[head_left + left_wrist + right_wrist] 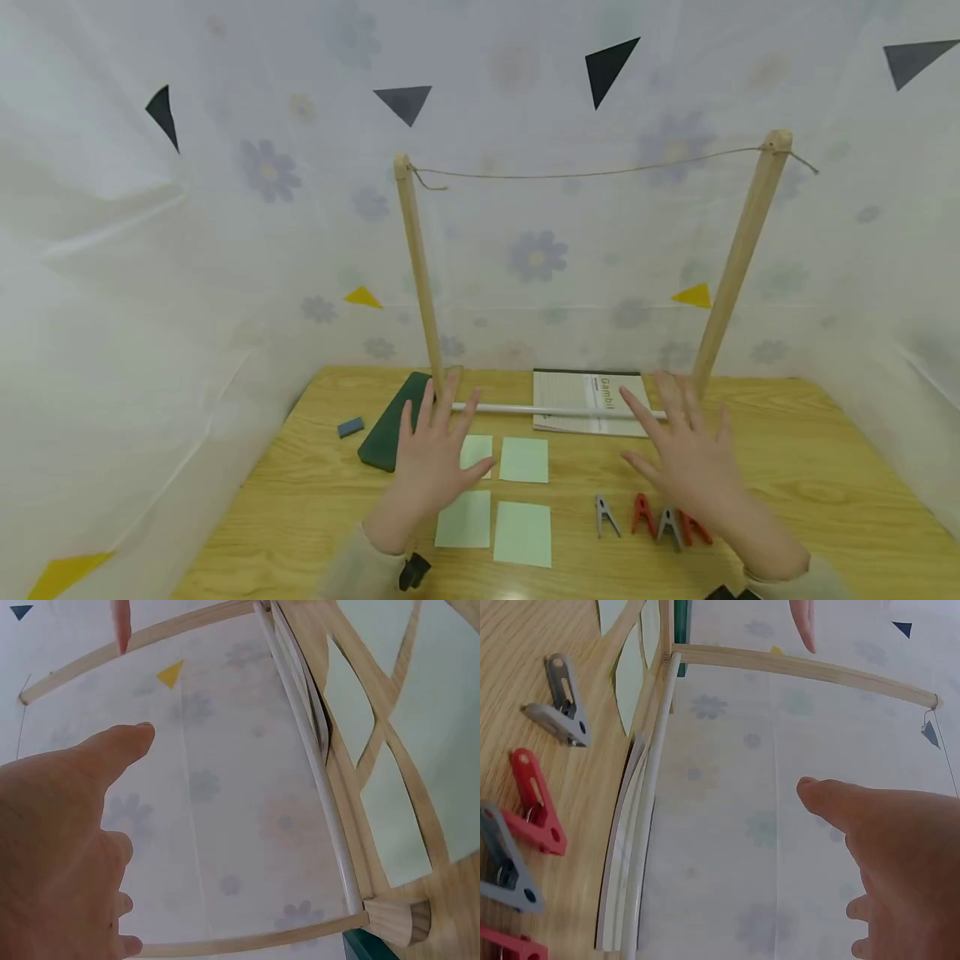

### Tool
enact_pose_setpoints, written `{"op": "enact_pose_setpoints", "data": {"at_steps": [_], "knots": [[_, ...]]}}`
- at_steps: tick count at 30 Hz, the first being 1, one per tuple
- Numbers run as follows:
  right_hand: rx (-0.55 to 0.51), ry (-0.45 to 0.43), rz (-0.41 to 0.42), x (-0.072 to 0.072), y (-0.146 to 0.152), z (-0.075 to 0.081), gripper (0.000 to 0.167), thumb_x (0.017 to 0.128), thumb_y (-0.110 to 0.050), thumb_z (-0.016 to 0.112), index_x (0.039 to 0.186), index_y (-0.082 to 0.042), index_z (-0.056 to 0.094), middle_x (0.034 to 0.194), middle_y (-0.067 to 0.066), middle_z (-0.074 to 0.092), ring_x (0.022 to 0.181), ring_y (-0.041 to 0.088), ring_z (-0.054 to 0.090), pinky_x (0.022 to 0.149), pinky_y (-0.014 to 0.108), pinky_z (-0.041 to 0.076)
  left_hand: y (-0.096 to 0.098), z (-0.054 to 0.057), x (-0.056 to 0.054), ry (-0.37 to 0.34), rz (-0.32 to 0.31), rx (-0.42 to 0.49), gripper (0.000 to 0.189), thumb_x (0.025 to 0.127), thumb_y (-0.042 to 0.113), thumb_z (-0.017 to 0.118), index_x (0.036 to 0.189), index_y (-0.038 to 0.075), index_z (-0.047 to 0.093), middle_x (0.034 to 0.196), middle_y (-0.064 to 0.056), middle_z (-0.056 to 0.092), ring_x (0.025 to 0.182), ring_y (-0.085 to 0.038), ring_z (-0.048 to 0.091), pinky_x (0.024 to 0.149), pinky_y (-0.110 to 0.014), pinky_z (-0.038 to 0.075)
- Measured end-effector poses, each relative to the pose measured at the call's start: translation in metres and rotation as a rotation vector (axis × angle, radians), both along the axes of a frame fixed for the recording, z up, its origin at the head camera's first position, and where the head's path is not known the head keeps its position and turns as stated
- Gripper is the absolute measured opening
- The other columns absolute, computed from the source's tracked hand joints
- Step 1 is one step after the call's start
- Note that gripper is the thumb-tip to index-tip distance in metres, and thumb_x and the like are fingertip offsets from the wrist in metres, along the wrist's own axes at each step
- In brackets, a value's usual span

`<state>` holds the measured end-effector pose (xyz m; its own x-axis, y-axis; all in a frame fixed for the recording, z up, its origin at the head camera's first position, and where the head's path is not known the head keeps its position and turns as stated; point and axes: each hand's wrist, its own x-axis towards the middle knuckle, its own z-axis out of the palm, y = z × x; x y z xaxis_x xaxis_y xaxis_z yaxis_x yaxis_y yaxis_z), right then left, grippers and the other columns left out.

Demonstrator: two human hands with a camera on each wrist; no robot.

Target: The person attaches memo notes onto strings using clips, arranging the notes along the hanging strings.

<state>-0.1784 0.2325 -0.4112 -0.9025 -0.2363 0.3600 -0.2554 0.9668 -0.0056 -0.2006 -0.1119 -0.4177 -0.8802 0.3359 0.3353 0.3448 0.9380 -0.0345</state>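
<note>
- Head view: nearest on the bench (285, 517), four pale-green paper squares (522, 537) lie flat in two rows of two, gaps between them perhaps left so each lifts singly; they look thin and matte, with crisp edges.
- To their right, two red and two grey spring clips (642, 507) lie in a loose row, probably kept off the paper for easy reach; A-shaped, smooth, plastic-looking.
- Left hand (431, 471) hovers by the squares, right hand (690, 471) by the clips; both have fingers spread wide, holding nothing.
- Farther left, a small blue block (350, 427) sits near a dark-green wedge-shaped case (390, 433).
- Beyond, a slim white rod (491, 408) runs between the feet of two grained wooden posts (418, 258), seemingly bracing them; it crosses in front of a "Gambit" notepad (558, 392).
- Rough twine (547, 177), knotted near the post tops, sags slightly; their height apparently keeps it clear of the bench.
- Farthest, creased flower-printed sheeting (465, 250) bears black and yellow triangles (607, 71).
</note>
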Motion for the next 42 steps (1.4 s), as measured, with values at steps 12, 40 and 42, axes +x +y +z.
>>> {"op": "enact_pose_setpoints", "data": {"at_steps": [12, 40, 42], "knots": [[-0.070, -0.050, 0.018, 0.017, 0.028, -0.013, 0.088, 0.091, -0.056, 0.064, 0.159, -0.037, 0.012, 0.164, 0.017, 0.015, 0.148, 0.048, 0.015, 0.100, 0.084, 0.016, -0.034, -0.007, 0.010, -0.164, -0.026, 0.107, 0.095, 0.086, 0.061, 0.067, 0.159, 0.022, 0.021, 0.162, -0.018, 0.022, 0.142, -0.045, 0.031, 0.106, -0.064, 0.039], [-0.283, -0.463, 0.104, 0.035, 0.070, -0.062, 0.087, 0.080, -0.047, 0.078, 0.146, -0.001, 0.043, 0.096, 0.002, 0.062, 0.071, 0.002, 0.050, 0.056, 0.023, 0.043, -0.069, -0.060, 0.022, -0.556, -0.217, 0.604, 0.061, 0.078, 0.017, 0.085, 0.130, -0.002, 0.058, 0.126, -0.018, 0.062, 0.115, -0.037, 0.058, 0.097, -0.055, 0.048], [-0.307, -0.473, 0.142, 0.034, 0.072, -0.066, 0.088, 0.080, -0.047, 0.077, 0.145, 0.002, 0.044, 0.092, -0.001, 0.061, 0.071, -0.001, 0.048, 0.058, 0.023, 0.044, -0.069, -0.062, 0.023, -0.553, -0.216, 0.614, 0.062, 0.076, 0.017, 0.086, 0.128, -0.002, 0.059, 0.124, -0.018, 0.063, 0.114, -0.037, 0.058, 0.096, -0.055, 0.048]]}}
